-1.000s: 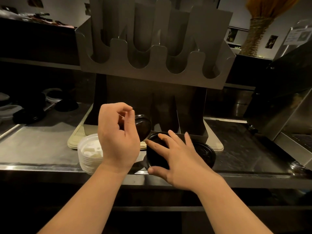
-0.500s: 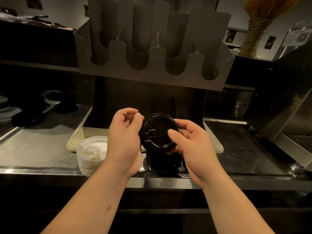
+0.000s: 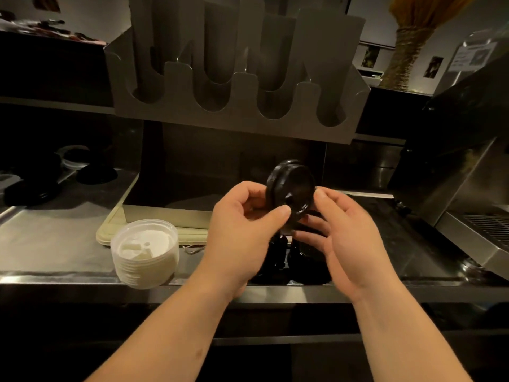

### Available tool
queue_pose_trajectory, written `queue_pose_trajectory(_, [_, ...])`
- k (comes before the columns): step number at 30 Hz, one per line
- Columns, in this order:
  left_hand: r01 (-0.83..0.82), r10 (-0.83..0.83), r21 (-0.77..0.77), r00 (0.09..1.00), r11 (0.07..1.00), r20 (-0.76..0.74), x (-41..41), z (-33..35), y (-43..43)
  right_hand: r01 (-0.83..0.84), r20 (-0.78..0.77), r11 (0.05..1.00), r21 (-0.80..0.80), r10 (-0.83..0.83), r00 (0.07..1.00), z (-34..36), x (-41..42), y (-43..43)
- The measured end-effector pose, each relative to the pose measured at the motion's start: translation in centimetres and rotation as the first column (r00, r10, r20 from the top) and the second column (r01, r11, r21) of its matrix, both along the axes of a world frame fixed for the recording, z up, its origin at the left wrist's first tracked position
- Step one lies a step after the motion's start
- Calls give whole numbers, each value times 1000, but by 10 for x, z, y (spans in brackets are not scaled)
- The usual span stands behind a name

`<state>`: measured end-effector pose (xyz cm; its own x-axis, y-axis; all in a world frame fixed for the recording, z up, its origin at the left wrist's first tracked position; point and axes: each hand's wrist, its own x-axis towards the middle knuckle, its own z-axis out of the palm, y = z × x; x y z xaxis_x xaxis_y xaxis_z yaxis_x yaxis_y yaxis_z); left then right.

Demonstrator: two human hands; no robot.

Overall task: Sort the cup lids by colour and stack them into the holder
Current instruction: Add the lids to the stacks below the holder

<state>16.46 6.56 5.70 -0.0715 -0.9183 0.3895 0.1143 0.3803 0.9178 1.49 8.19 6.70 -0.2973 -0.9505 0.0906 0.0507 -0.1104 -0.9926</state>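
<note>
Two hands on the job in the head view, and here is the change: half a second ago the black lids (image 3: 296, 183) faced me flat, and now they are swung up on edge, tilted, a little higher above the counter (image 3: 55, 244). My left hand (image 3: 242, 227) pinches them, thumb across the near face and fingers curled behind. My right hand (image 3: 349, 241) holds the far rim, thumb on the edge and fingers curled underneath. It looks like more than one lid nested together, though the dim light keeps me from counting. A second back my right hand was down on the black pile (image 3: 305, 260); that pile now sits below and between my wrists, near the counter's front edge. The white stack (image 3: 144, 246) stands untouched at my left. The holder (image 3: 234, 117) hangs above and behind, its slots looking empty from here. I read this as black lids gathered and squared up, ready to lift into one slot, with white going to another.
</note>
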Motion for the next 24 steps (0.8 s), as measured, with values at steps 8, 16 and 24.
queue_pose_trajectory(8, [14, 343, -612, 819, 790, 461, -49, -1, -9, -30, -143, 990, -139, 10, 990, 10, -44, 28])
queue_pose_trajectory(16, [291, 266, -526, 613, 799, 744, -61, 2, -28, 61, 38, 997, 43, -62, 997, -11, -81, 3])
queue_pose_trajectory(24, [445, 433, -520, 288, 729, 854, -62, -9, -39, 205, -501, 971, 126, -116, 857, -32, -101, -32])
